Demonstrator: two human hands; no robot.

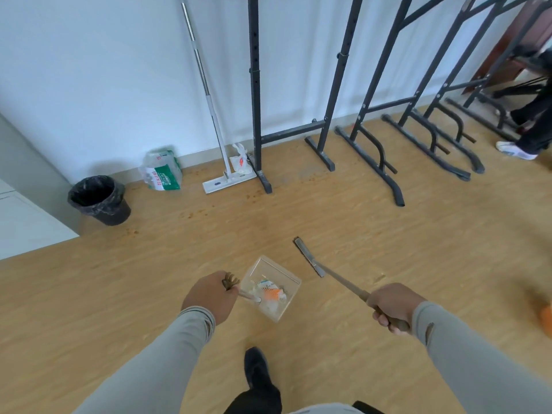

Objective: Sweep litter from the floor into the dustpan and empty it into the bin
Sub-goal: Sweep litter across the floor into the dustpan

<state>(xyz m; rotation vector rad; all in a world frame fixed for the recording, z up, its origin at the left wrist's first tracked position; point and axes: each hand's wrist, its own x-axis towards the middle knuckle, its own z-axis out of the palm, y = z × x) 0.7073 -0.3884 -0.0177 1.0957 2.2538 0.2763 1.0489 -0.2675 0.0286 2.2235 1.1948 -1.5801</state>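
The fingers of the left hand (pixel 206 295) are curled tight around the brown handle end of a clear plastic dustpan (pixel 270 289); the fingertips themselves are hidden under the hand. Just beyond that hand, to its right, the dustpan's see-through box hangs above the wooden floor (pixel 358 222). Inside it lies the litter (pixel 268 292): crumpled white scraps and an orange-and-white wrapper.

The fingers (pixel 383 319) of the right hand (pixel 391 306) are wrapped around the brown grip of a long-handled broom (pixel 310 258). Its thin metal shaft runs forward and left from the hand to a narrow, flat head that is low over the floor; whether it touches cannot be told.

Far ahead and to the left of the left hand, a black bin (pixel 100 200) with a dark liner stands on the floor beside a grey cabinet (pixel 30 186).

The pan looks light and rigid, and its load looks almost weightless, so scraps could drift or slide out if it tips. Holding the handle near its top probably keeps the box level. The bin's mouth is open and wide, likely an easy target.
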